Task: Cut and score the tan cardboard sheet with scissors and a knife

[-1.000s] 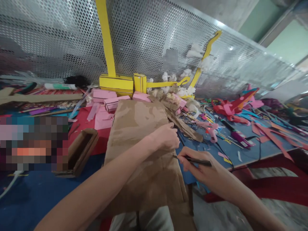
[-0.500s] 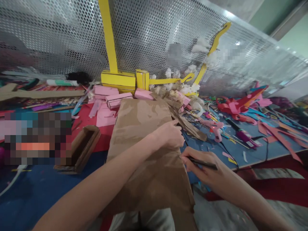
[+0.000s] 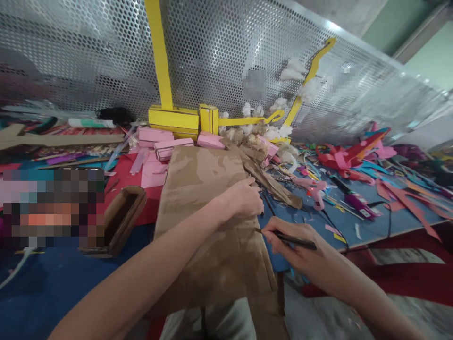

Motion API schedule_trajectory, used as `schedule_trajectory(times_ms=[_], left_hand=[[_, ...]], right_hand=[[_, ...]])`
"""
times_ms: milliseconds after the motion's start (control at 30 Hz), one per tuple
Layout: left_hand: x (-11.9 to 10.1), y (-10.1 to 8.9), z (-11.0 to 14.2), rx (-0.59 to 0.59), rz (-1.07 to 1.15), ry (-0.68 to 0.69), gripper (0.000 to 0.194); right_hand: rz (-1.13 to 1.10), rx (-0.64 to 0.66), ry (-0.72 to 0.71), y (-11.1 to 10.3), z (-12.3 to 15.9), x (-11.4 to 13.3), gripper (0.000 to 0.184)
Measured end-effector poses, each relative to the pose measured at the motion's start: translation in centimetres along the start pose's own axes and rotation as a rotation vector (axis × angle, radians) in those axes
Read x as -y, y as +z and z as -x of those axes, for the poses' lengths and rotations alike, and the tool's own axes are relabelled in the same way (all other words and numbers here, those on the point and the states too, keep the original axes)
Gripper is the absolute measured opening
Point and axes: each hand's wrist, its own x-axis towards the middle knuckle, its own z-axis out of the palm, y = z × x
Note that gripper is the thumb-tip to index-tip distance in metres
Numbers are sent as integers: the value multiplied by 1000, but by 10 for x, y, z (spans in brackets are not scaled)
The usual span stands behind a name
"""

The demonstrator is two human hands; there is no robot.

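Note:
A large brown cardboard sheet [image 3: 208, 255] spans from the table to my lap. My left hand [image 3: 244, 198] is closed at its right edge, with the fingers curled over the border and the fingertips partly hidden. In my right hand [image 3: 293, 241] is a slim black craft knife [image 3: 295, 240], held like a pen. Its thin tip touches or nearly touches the cardboard just below my left hand. A narrow strip [image 3: 267, 264] stands slightly apart along the sheet's lower right edge.
An open cardboard box [image 3: 123, 219] and a pixelated device lie left. Pink blocks [image 3: 173, 147] and yellow pieces [image 3: 173, 118] stand behind. To the right are a pink glue gun [image 3: 316, 191], a purple-handled tool [image 3: 361, 204] and paper scraps. A perforated metal panel [image 3: 212, 56] rises behind.
The cardboard's right edge and my left hand have shifted slightly left. My right hand has moved a little, and the knife tip now shows at the sheet. The edge strip stands out more clearly.

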Motion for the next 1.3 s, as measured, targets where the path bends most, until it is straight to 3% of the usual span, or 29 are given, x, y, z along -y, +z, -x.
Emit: schedule_trajectory(times_ms=[133,400,633,1033,1300], left_hand=[[0,-14,-2,2,-13,-3,19],[-1,-43,-6,-56,-32,-51,23],[1,-30,-1,-58,-1,-67,25],[7,-2,6,-18,45,-121,28],[7,-3,3,0,-4,-68,25]], right_hand=[[93,-19,-34,-1,-5,-3,25],[250,-91,-238,-1,-13,-21,20],[312,-101,-311,2,-10,-21,25],[16,37,-3,-3,-4,6,32],[20,26,-37,-3,-5,2,31]])
